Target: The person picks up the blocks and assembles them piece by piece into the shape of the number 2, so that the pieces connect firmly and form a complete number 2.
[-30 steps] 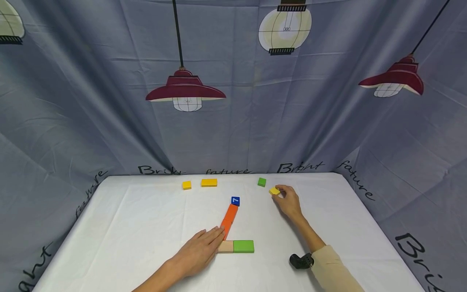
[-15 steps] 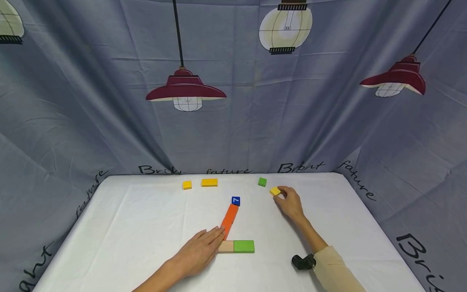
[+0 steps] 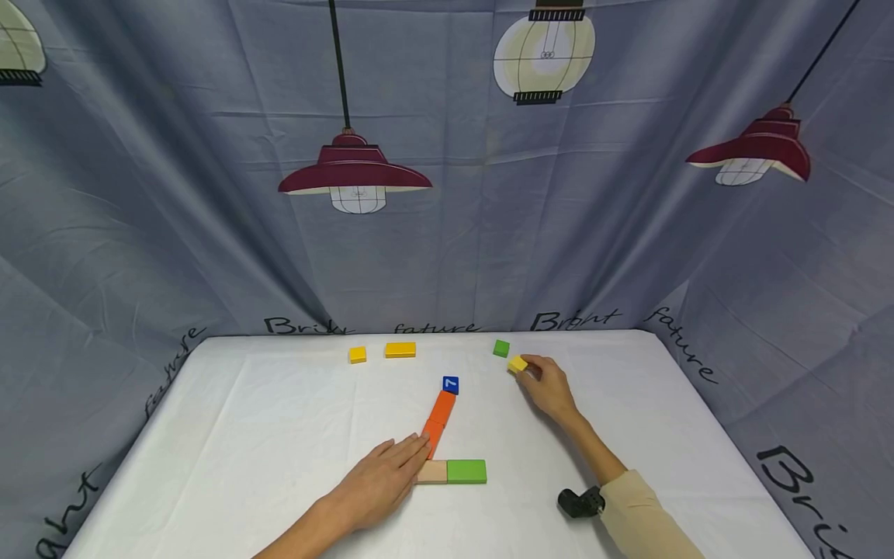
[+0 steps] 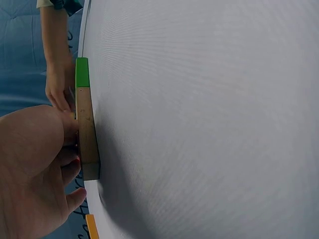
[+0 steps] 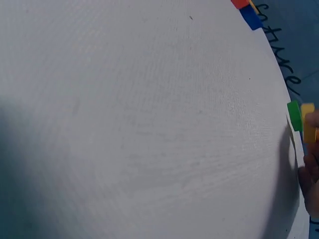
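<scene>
My right hand (image 3: pixel 549 388) pinches a small yellow block (image 3: pixel 518 364) between thumb and fingers near the back of the table. Just beyond it lies a small green block (image 3: pixel 501 348). My left hand (image 3: pixel 382 481) lies with straight fingers at the lower end of two orange blocks (image 3: pixel 437 415), which form a slanted line. Touching their top end is a blue block (image 3: pixel 451 385) marked 7. Below the fingertips, a wooden block (image 3: pixel 433 472) sits end to end with a green rectangular block (image 3: pixel 466 472); the hand covers the wooden block's left part.
At the back left of the white table (image 3: pixel 265 435) rest a yellow square block (image 3: pixel 358 355) and a longer yellow block (image 3: pixel 400 350). A black wrist device (image 3: pixel 580 503) sits at the right sleeve. A grey-blue curtain (image 3: pixel 461 256) hangs behind the table.
My right hand has carried the yellow block slightly left, closer to the small green block. The left hand and the blocks lying on the table have stayed put.
</scene>
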`<state>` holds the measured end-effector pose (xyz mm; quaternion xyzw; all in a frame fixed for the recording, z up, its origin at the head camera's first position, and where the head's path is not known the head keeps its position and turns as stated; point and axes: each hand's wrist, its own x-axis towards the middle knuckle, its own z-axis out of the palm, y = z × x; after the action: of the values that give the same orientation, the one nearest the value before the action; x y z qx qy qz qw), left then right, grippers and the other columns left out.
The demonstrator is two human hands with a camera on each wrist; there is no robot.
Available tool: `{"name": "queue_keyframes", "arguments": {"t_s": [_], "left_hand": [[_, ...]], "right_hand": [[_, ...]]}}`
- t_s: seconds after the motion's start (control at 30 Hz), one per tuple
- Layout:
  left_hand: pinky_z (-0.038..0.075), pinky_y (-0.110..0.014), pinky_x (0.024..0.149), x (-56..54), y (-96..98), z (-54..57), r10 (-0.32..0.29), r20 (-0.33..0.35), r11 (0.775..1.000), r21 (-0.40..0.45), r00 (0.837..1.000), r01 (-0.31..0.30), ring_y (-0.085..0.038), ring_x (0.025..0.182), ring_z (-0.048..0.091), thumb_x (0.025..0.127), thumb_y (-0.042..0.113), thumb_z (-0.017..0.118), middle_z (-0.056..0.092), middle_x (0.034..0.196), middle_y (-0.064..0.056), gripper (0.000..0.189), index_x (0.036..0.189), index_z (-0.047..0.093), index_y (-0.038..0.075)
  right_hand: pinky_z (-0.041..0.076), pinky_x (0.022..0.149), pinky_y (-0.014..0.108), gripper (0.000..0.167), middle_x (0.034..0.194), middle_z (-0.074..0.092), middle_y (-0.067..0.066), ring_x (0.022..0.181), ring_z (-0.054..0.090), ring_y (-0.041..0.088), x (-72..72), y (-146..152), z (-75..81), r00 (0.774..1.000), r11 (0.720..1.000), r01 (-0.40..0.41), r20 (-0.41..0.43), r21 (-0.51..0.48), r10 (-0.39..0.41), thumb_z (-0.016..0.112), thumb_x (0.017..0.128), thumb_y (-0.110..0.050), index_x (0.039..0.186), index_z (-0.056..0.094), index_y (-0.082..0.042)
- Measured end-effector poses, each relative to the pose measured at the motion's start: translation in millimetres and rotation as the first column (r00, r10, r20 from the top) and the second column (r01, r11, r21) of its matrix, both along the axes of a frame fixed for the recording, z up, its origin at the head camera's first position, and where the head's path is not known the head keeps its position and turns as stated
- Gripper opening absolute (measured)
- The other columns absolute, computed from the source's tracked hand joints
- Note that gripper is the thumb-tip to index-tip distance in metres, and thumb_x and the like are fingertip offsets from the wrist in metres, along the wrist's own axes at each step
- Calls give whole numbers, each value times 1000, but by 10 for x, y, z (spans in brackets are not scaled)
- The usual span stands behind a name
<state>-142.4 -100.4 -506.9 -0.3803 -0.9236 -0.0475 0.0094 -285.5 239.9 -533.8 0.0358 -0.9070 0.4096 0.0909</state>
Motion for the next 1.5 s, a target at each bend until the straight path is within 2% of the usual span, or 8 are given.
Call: {"name": "queue_keyframes", "arguments": {"t_s": [0.37,0.5,0.77,0.87,1.1,1.5], "left_hand": [[37,-43,110,-29,0,-18,5,-23,1000,-1,1000,-5,-20,141,39,106,23,49,42,154,-5,46,149,47,6],[38,-43,110,-33,-1,-24,5,-28,1000,4,1000,-5,-20,141,40,106,23,49,43,154,-5,46,149,47,6],[38,-44,110,-14,-11,-22,5,-10,1000,9,1000,-4,-20,141,39,106,23,50,43,154,-5,46,149,47,6],[38,-44,110,-9,-12,-24,3,-11,1000,5,1000,-2,-20,141,39,105,23,50,42,154,-5,47,149,47,6],[38,-44,110,-13,-2,-27,2,-15,1000,17,1000,-2,-20,141,39,106,23,50,42,154,-5,46,149,47,6],[39,-44,109,-16,0,-38,-5,-32,1000,31,999,6,-20,140,41,106,23,49,44,153,-5,45,147,49,6]], "right_hand": [[51,92,48,39,121,62,19,109,59,34,-34,-194,174,981,986,-164,-109,-28,160,71,89,-3,127,65,4],[51,93,47,39,121,62,19,109,59,33,-80,-274,222,976,980,-198,-100,-29,194,70,89,0,128,65,2],[51,94,44,41,128,61,17,111,59,31,-153,-467,293,968,968,-249,-29,13,249,69,90,-1,131,64,0],[51,94,44,40,126,62,17,110,59,31,-177,-536,309,962,962,-272,-31,25,273,68,89,0,130,65,0],[51,93,44,38,127,63,15,109,61,30,-225,-676,294,949,948,-314,-22,54,315,70,90,0,128,66,-1],[53,91,43,33,122,66,12,107,62,29,-293,-842,207,944,941,-326,-19,86,329,72,89,0,122,70,-3]]}}
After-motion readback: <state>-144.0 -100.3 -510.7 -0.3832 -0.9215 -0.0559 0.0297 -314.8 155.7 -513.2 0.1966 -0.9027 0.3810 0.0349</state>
